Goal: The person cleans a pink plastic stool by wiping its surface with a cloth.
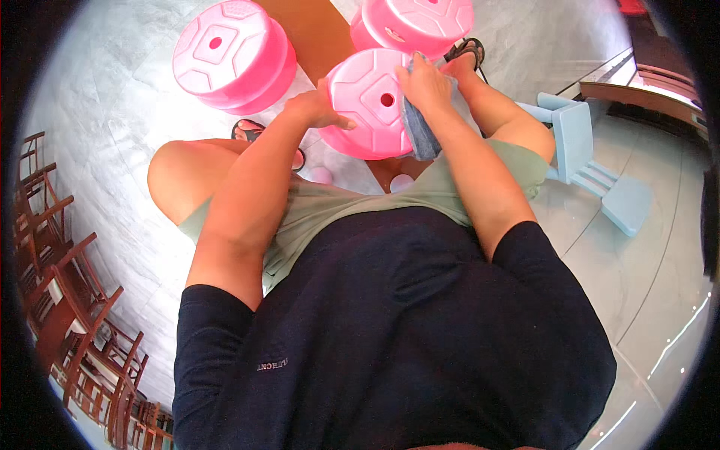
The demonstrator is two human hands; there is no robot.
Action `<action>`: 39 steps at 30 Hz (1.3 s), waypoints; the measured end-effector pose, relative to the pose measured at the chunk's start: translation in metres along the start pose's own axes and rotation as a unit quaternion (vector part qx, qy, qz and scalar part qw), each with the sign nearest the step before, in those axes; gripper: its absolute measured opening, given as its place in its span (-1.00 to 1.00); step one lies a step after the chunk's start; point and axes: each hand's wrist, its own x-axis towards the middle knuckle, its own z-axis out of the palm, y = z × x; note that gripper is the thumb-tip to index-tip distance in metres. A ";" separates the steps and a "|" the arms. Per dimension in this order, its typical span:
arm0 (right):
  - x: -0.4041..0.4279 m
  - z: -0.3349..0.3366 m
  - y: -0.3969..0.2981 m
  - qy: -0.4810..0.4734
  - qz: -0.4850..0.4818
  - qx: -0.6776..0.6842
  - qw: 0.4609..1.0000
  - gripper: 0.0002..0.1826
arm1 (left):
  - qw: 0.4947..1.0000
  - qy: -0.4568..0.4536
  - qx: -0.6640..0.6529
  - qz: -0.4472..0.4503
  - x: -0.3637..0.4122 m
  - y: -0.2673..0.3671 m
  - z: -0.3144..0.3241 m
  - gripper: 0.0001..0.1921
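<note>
Between my knees a round pink plastic stool (363,93) shows its patterned seat, which has a hole in the middle. My left hand (316,108) grips its left rim, the thumb lying over the seat's top. On the right side my right hand (428,81) holds a grey-blue cloth (419,132) against the rim. The cloth hangs down along the stool's side, and part of it is hidden under the hand. The stool's underside is out of sight.
Another pink stool (233,53) stands ahead on the left, and a third (416,22) ahead on the right. A brown strip (312,31) crosses the grey tiled floor (112,112). To my right is a light-blue plastic chair (574,140). Wooden chairs (73,315) line the far left.
</note>
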 end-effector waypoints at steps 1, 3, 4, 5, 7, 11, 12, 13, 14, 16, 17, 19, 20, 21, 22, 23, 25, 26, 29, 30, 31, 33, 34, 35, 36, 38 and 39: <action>-0.004 0.004 0.020 0.003 0.007 -0.002 1.000 -0.36 | 0.999 0.047 -0.005 -0.021 -0.005 0.013 -0.005 0.24; -0.014 0.012 0.043 0.014 0.030 -0.002 0.999 -0.40 | 0.996 0.082 0.041 0.010 -0.016 0.038 -0.012 0.32; -0.015 0.014 0.047 0.014 0.033 0.000 0.999 -0.40 | 0.989 0.120 0.084 0.034 -0.019 0.045 -0.014 0.42; -0.016 0.017 0.050 0.021 0.022 0.027 0.999 -0.41 | 0.989 0.118 0.086 0.035 -0.018 0.047 -0.012 0.42; -0.015 0.017 0.043 0.027 0.011 0.057 0.998 -0.42 | 0.963 0.153 0.204 0.088 -0.020 0.050 -0.006 0.40; 0.009 0.028 0.012 0.079 -0.111 0.276 0.951 -0.38 | 0.955 0.137 0.254 0.069 -0.029 0.069 -0.008 0.40; 0.014 0.033 0.006 0.147 -0.206 0.283 0.925 -0.34 | 0.949 0.144 0.270 0.080 -0.029 0.071 -0.008 0.41; 0.019 0.037 0.006 0.151 -0.200 0.283 0.926 -0.34 | 0.941 0.152 0.286 0.093 -0.027 0.075 -0.007 0.41; 0.024 0.040 0.008 0.172 -0.177 0.271 0.930 -0.32 | 0.940 0.151 0.290 0.100 -0.023 0.080 -0.007 0.41; 0.017 0.041 0.005 0.165 -0.152 0.225 0.948 -0.28 | 0.927 0.125 0.330 0.127 -0.023 0.077 -0.003 0.44; 0.008 0.037 0.001 0.160 -0.155 0.232 0.947 -0.28 | 0.928 0.122 0.331 0.119 -0.027 0.071 -0.002 0.44; -0.001 0.030 0.015 0.155 -0.232 0.100 0.955 -0.26 | 0.929 0.103 0.341 0.099 -0.031 0.076 -0.002 0.48; -0.003 0.028 0.018 0.155 -0.233 0.100 0.955 -0.26 | 0.930 0.103 0.340 0.099 -0.032 0.077 -0.002 0.48; -0.006 0.026 0.024 0.135 -0.211 0.099 0.963 -0.25 | 0.934 0.099 0.330 0.093 -0.031 0.081 -0.002 0.49; -0.007 0.024 0.029 0.116 -0.190 0.098 0.970 -0.24 | 0.938 0.096 0.321 0.086 -0.030 0.085 -0.001 0.50; -0.008 0.023 0.031 0.117 -0.188 0.096 0.970 -0.24 | 0.938 0.097 0.321 0.089 -0.029 0.087 -0.002 0.50; -0.013 0.021 0.029 0.109 -0.197 0.040 0.974 -0.24 | 0.940 0.097 0.315 0.093 -0.027 0.087 -0.001 0.52; -0.016 0.019 0.030 0.111 -0.205 0.002 0.972 -0.27 | 0.939 0.097 0.316 0.098 -0.027 0.087 -0.001 0.52; -0.020 0.000 0.026 0.023 -0.275 -0.019 0.961 -0.30 | 0.938 0.094 0.321 0.092 -0.034 0.086 -0.005 0.54; -0.025 -0.003 0.022 0.025 -0.277 -0.021 0.960 -0.30 | 0.939 0.090 0.320 0.090 -0.037 0.085 -0.006 0.54; -0.032 -0.005 0.016 0.009 -0.280 -0.042 0.959 -0.26 | 0.940 0.085 0.318 0.087 -0.039 0.084 -0.007 0.53; -0.038 -0.009 0.009 -0.007 -0.286 -0.065 0.956 -0.22 | 0.939 0.089 0.320 0.088 -0.040 0.083 -0.009 0.53; -0.039 -0.011 0.007 -0.005 -0.267 -0.051 0.962 -0.16 | 0.938 0.089 0.323 0.091 -0.040 0.083 -0.009 0.53; -0.038 -0.013 0.003 -0.004 -0.248 -0.036 0.968 -0.10 | 0.938 0.091 0.322 0.088 -0.040 0.082 -0.009 0.53; -0.037 -0.014 0.001 -0.004 -0.249 -0.037 0.968 -0.10 | 0.939 0.098 0.314 0.097 -0.039 0.081 -0.007 0.53; -0.028 -0.015 -0.007 0.078 -0.227 -0.008 0.971 -0.03 | 0.941 0.106 0.305 0.104 -0.038 0.079 -0.006 0.53; -0.024 -0.015 -0.010 0.079 -0.227 -0.010 0.971 -0.03 | 0.944 0.101 0.300 0.092 -0.037 0.081 -0.006 0.53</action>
